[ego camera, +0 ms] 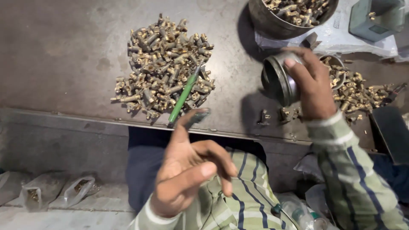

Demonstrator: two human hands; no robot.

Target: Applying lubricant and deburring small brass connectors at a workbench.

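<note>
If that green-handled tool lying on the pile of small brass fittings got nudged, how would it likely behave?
The green-handled tool looks stiff and slim, probably light beside the brass fittings. Its handle seems round, so it may roll or slide off the uneven heap toward the table edge. The smooth handle could be a little slippery. Neither the left hand nor the right hand touches it.

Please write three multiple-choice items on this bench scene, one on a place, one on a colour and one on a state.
1. Where does the green tool lie?
A. against the pile of brass fittings
B. inside the big bowl
C. on the floor

2. What colour is the tool's handle?
A. red
B. green
C. blue

3. How is the small metal tin in the right hand held?
A. upright
B. tipped on its side
C. lid shut

Key: 1 A, its tip rests on the heap; 2 B, plainly green; 3 B, its open mouth faces sideways.
</note>
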